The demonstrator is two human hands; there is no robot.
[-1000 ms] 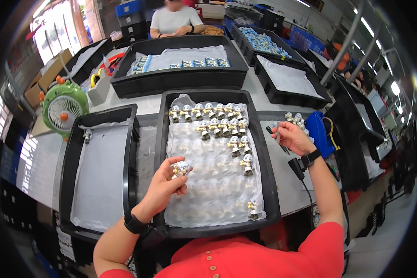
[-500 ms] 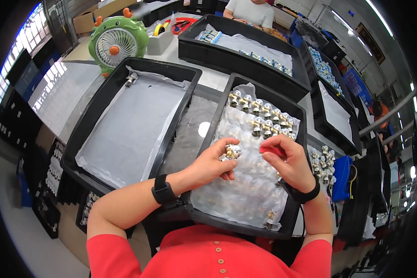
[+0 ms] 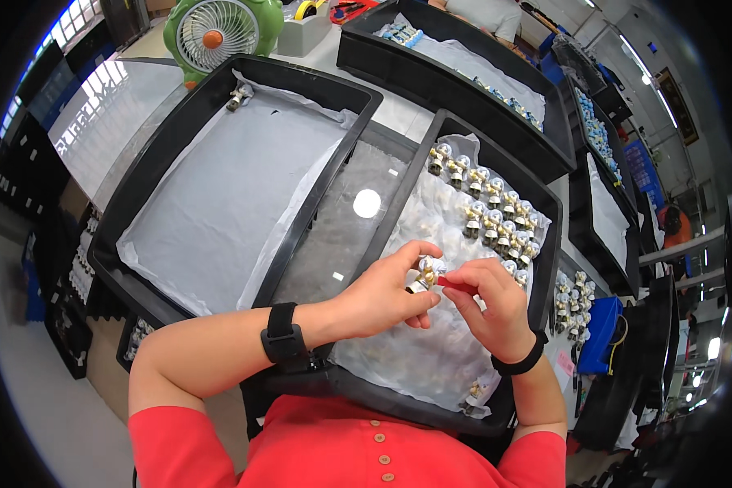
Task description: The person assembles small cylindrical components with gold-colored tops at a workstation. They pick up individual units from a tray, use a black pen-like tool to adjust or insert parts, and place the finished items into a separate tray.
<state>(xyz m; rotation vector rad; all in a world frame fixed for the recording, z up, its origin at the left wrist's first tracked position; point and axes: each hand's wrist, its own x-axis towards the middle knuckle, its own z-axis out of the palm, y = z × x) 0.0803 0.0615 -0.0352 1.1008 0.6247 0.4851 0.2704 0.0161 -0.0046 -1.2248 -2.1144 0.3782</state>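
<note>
Workshop desk point(image 3: 398, 106) spreads out under you, crowded with black trays, a green fan point(image 3: 217, 32) at the far left corner. Directly below your chest sits the tray lined with clear wrap point(image 3: 472, 146), rows of small brass fittings point(image 3: 484, 203) standing along its far end. To its left lies the tray lined with a grey sheet point(image 3: 179, 138), nearly bare except for one fitting in its far corner.

Your left hand point(image 3: 386, 293) is closed around a small brass fitting point(image 3: 425, 275), pinching it between thumb and fingers just above the middle of the wrapped tray. Your right hand point(image 3: 492, 305) is closed on a thin red tool point(image 3: 457, 283), whose tip meets the fitting from the right. The tool's long axis runs roughly left to right, pointing from your right hand toward your left. Both hands touch or nearly touch at the fitting, so neither needs to reach; the standing rows lie beyond them, farther from you and slightly right.
</note>
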